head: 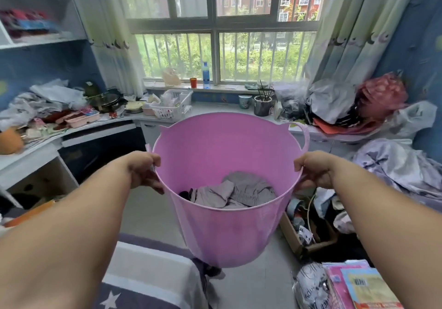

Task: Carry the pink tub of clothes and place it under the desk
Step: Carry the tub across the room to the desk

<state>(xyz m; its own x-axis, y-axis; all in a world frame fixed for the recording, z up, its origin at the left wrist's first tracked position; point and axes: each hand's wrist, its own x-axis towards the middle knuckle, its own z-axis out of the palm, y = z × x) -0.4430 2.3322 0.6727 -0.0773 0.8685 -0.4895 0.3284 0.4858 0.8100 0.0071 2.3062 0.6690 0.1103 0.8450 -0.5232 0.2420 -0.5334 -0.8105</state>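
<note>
The pink tub [224, 227] hangs in the air in front of me, above the floor. Grey clothes [236, 192] lie crumpled at its bottom. My left hand [143, 170] grips the tub's left rim and my right hand [313, 170] grips the right rim. One loop handle sticks up at the far right of the rim. The white corner desk [100, 124] runs along the left wall and under the window. A dark opening under the desk [100, 150] lies ahead and to the left of the tub.
The desk top is crowded with a white basket [174, 104], cups, bags and papers. A cardboard box [306, 234] of clutter and books [358, 284] sit on the floor at right. A striped bed corner [153, 272] lies below the tub. Purple bedding [397, 165] is heaped at right.
</note>
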